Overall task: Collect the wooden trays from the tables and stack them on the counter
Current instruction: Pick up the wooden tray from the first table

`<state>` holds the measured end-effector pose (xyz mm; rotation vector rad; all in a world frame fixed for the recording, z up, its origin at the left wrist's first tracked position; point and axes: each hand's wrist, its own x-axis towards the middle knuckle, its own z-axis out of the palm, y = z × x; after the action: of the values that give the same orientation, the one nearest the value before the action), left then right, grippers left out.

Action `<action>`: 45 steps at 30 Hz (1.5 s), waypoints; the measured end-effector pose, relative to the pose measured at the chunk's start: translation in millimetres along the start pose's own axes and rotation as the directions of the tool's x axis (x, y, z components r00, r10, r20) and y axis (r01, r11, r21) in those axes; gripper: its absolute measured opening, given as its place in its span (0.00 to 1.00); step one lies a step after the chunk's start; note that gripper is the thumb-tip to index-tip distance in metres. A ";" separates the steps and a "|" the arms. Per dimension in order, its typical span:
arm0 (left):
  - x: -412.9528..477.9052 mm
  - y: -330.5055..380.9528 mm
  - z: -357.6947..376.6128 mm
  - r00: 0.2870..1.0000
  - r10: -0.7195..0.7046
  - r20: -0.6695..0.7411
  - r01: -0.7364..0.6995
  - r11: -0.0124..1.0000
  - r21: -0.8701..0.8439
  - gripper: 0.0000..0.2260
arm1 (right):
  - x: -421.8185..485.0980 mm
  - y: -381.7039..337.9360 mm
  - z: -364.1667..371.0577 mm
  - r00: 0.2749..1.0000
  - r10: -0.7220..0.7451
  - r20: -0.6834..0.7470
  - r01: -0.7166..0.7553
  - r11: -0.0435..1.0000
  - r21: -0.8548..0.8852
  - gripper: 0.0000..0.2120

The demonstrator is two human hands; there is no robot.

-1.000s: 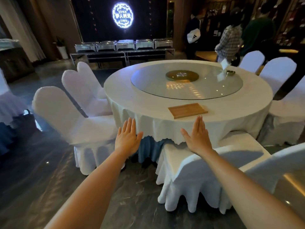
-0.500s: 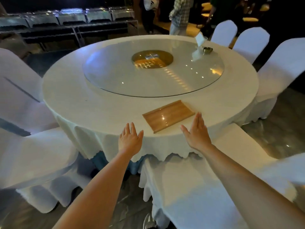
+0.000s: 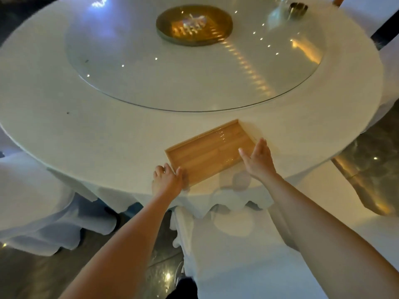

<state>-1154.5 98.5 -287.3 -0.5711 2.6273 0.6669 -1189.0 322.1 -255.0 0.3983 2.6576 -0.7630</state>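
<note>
Now closed in from a short reach: left hand and right hand, fingers apart, touching shallow rectangular wooden tray on white round worktop; lift probably next.

One wooden tray lies on the one round table, which wears a single white cloth. One glass turntable sits on that table, with one round gold disc at its middle. One small metal dish stands at the far right of the glass. Two bare hands are in sight: one left hand and one right hand. Two chairs in white covers show fully enough to count, one straight in front and one to the left; more white cloth at the right edge is too cut off to count.
</note>
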 end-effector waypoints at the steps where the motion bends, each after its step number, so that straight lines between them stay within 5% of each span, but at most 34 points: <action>1: 2.3 0.8 3.2 1.000 -0.019 -0.004 0.019 1.000 -0.005 0.22 | 9.9 2.4 0.3 1.000 0.010 0.010 -0.009 1.000 -0.014 0.38; 13: 17.4 10.8 18.0 0.993 -0.065 -0.101 0.057 0.995 -0.079 0.21 | 63.3 14.1 6.5 0.992 0.115 -0.049 -0.121 0.982 -0.147 0.35; 27: 19.7 -8.5 -9.5 0.996 -0.022 -0.083 -0.002 0.961 -0.276 0.20 | 5.4 10.0 37.5 0.963 0.242 -0.115 -0.247 0.968 -0.033 0.33; 34: 22.5 -29.6 -44.4 0.993 0.067 -0.093 -0.087 0.971 -0.221 0.21 | -26.8 -7.8 47.9 0.951 0.287 -0.114 -0.282 0.957 0.062 0.29; 45: 3.3 -66.7 -130.6 0.966 0.134 -0.221 -0.177 0.966 -0.189 0.21 | -70.3 -78.1 27.2 0.967 0.186 -0.176 -0.157 0.973 0.168 0.29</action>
<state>-1158.8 -23.6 -206.1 -0.5184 2.8382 0.9891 -1146.7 231.4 -212.9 0.7689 2.6998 -0.9171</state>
